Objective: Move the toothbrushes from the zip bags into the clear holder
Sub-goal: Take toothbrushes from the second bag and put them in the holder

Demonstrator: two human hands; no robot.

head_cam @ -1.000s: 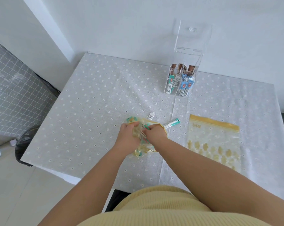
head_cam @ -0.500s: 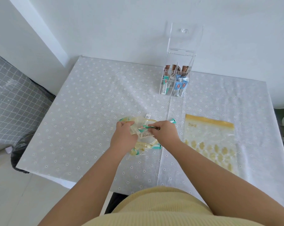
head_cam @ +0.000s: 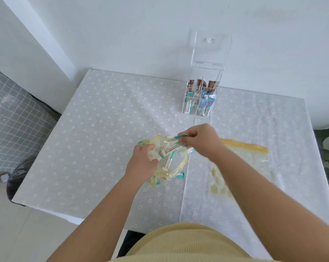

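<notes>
Toothbrushes (head_cam: 170, 148) in white-and-teal wrappers sit bunched in the crumpled zip bag (head_cam: 176, 163) that we hold just above the middle of the table (head_cam: 95, 129). Our left hand (head_cam: 143, 163) grips the bag's near left side, fingers curled round the bunched plastic. Our right hand (head_cam: 199, 140), at about 2 o'clock from the left one and just beside it, pinches the teal ends of the wrapped toothbrushes where they poke out of the bag's mouth, its fingers curled tight on them. We cannot tell how many it holds. A few more wrapped pieces show through the clear plastic lower in the bag, pointing toward 7 o'clock.

The clear holder (head_cam: 204, 87) stands upright at 12 o'clock, near the far edge of the table and well apart from our hands, with its lid (head_cam: 211, 46) tipped up against the wall. Its front compartments hold teal-and-white packets on the left and blue ones on the right; brown packets stand in the rear ones.

A second zip bag (head_cam: 252, 159), with a yellow seal strip and a pale yellow print, lies flat on the table at 3 o'clock, partly under our right forearm. A dotted white cloth covers the table.
</notes>
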